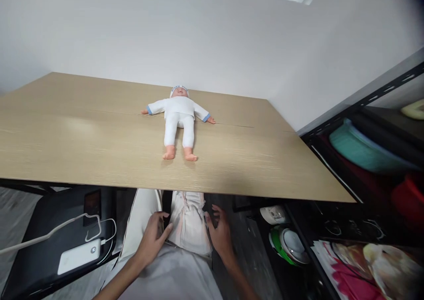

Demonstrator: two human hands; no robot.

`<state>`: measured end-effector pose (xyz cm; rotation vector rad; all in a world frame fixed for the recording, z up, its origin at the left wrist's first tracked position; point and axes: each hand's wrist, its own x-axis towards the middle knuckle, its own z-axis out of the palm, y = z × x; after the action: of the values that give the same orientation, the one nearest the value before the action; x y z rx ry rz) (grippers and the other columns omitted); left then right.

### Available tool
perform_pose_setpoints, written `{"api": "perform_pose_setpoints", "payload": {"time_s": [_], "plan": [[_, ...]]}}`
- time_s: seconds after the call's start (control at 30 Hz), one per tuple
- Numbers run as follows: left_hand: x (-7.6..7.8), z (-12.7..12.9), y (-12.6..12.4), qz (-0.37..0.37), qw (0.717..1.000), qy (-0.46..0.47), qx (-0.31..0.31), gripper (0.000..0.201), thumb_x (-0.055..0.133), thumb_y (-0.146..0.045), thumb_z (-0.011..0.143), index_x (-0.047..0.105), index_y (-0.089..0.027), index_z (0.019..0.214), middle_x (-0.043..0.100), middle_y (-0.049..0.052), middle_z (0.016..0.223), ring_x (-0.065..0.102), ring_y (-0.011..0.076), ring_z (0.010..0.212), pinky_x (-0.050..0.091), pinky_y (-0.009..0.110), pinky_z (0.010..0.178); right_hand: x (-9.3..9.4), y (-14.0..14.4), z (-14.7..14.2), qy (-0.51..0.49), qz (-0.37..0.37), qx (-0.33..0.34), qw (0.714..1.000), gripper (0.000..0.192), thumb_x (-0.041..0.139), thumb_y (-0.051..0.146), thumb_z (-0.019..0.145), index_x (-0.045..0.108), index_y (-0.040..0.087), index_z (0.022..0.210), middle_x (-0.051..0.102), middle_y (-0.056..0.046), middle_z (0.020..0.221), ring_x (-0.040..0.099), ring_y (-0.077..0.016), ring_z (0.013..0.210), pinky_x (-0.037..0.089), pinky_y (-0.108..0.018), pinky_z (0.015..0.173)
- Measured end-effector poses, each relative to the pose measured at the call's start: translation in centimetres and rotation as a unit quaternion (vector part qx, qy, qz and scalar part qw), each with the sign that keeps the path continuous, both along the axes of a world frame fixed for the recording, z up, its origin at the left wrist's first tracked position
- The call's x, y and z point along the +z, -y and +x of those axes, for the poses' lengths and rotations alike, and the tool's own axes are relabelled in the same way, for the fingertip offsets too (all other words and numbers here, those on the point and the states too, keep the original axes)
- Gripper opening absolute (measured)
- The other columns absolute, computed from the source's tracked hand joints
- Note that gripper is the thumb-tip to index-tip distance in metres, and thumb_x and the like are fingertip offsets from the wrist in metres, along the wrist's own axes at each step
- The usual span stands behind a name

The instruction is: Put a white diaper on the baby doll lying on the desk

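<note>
Room: white walls, wooden table (pixel 82 132), shelves (pixel 371 127) at right.
Left hand (pixel 154 238): below the table edge, fingers loosely curled on a pale cloth (pixel 190 227) in the lap.
Right hand (pixel 220 233): fingers spread, touching the cloth's other side.
Doll (pixel 179 119): on its back mid-table, well apart from both hands.
Axis: head toward the wall, feet toward the person.
Risk: the loosely held cloth could slide off the lap.

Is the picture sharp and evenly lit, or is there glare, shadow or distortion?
Head view: the doll is sharp, with short soft shadows at its feet; a pale sheen lies on the table; both hands sit in dimmer light below; the table edges bend from lens distortion.
</note>
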<state>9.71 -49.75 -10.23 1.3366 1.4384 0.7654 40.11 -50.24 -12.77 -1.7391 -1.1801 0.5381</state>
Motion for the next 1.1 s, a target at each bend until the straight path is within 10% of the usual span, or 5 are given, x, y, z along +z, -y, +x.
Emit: {"api": "perform_pose_setpoints", "payload": {"time_s": [0.13,0.27,0.43,0.7,1.1], "plan": [[-3.3,5.0,-3.8,-0.171,0.973,0.148,0.054,0.082,0.098,-0.088,0.053,0.075,-0.026,0.103,0.078,0.01,0.109,0.075,0.0398,0.119,0.054,0.054,0.122,-1.5,-0.7,-1.5,-0.073,-0.083,0.015,0.994,0.042,0.083,0.081,0.082,0.08,0.044,0.101,0.085,-0.004,0.093,0.087,-0.0461,0.089,0.073,-0.069,0.085],[-2.5,8.0,-5.4,-0.251,0.943,0.218,0.022,0.087,0.1,-0.089,0.041,0.07,-0.024,0.091,0.078,0.01,0.089,0.082,0.0423,0.11,0.061,0.055,0.112,-0.2,-0.9,-2.9,-0.148,-0.116,0.1,0.977,0.043,0.088,0.083,0.076,0.082,0.043,0.09,0.085,0.002,0.079,0.088,-0.042,0.078,0.073,-0.057,0.069],[5.4,7.0,-1.1,-0.298,0.906,0.301,-0.023,0.078,0.102,-0.073,0.065,0.082,-0.025,0.123,0.085,0.019,0.129,0.082,0.0443,0.128,0.064,0.055,0.115,8.1,2.6,-3.8,-0.27,-0.134,0.104,0.948,0.052,0.097,0.081,0.068,0.084,0.04,0.097,0.087,0.0,0.082,0.089,-0.0453,0.083,0.074,-0.06,0.069],[17.3,3.2,1.3,-0.124,0.97,0.208,-0.014,0.079,0.095,-0.074,0.076,0.077,-0.044,0.147,0.08,0.007,0.15,0.073,0.0432,0.144,0.064,0.055,0.12,18.9,5.2,-7.1,-0.205,-0.053,0.106,0.972,0.043,0.09,0.066,0.089,0.073,0.032,0.109,0.083,-0.005,0.089,0.078,-0.0272,0.075,0.066,-0.035,0.062],[11.2,1.0,-4.8,-0.092,0.981,0.161,0.051,0.063,0.086,-0.078,0.086,0.077,-0.029,0.125,0.084,0.008,0.127,0.079,0.0362,0.123,0.063,0.045,0.111,13.8,-3.0,-10.2,-0.098,-0.081,0.166,0.978,0.044,0.079,0.062,0.101,0.07,0.022,0.117,0.072,0.002,0.073,0.066,-0.0186,0.063,0.049,-0.027,0.057]]}}
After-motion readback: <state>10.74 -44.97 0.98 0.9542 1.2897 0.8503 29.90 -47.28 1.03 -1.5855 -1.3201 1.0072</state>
